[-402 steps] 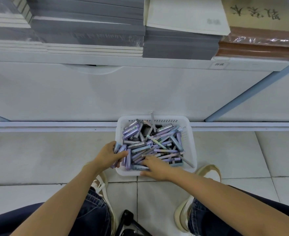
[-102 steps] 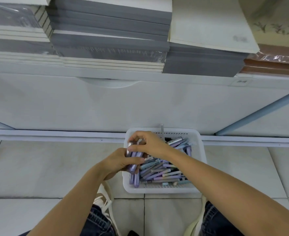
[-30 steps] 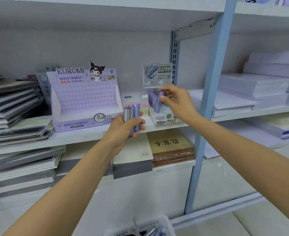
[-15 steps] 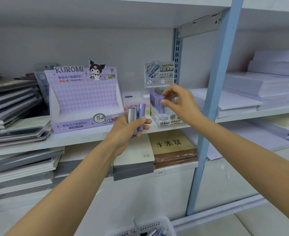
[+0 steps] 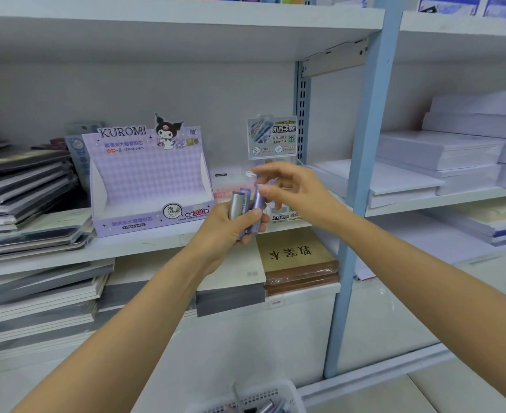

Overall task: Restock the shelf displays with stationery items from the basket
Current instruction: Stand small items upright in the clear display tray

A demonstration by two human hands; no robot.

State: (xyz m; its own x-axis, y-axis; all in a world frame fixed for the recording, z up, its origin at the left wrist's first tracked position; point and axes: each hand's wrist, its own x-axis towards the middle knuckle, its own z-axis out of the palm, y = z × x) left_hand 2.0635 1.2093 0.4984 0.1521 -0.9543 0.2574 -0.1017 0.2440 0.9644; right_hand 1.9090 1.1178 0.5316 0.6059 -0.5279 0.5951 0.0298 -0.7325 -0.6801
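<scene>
My left hand (image 5: 229, 231) grips a small bunch of purple and silver lead tubes (image 5: 243, 207) upright in front of the middle shelf. My right hand (image 5: 293, 192) reaches across, and its thumb and forefinger pinch the top of the rightmost purple tube (image 5: 257, 205) in that bunch. Behind my right hand stands the small clear display box (image 5: 271, 138) with a grey header card; its lower part is mostly hidden. The purple KUROMI display box (image 5: 147, 180) stands to the left with nothing in it. The white basket (image 5: 254, 399) with more tubes shows at the bottom edge.
Stacks of notebooks (image 5: 22, 198) fill the left of the shelves. A blue upright post (image 5: 362, 186) stands just right of my right hand. White paper reams (image 5: 442, 156) lie on the right shelves. A brown calligraphy book stack (image 5: 298, 260) sits on the lower shelf.
My right hand has come back from the small display box to the bunch in my left hand and now pinches a purple tube there. The view has shifted slightly.
</scene>
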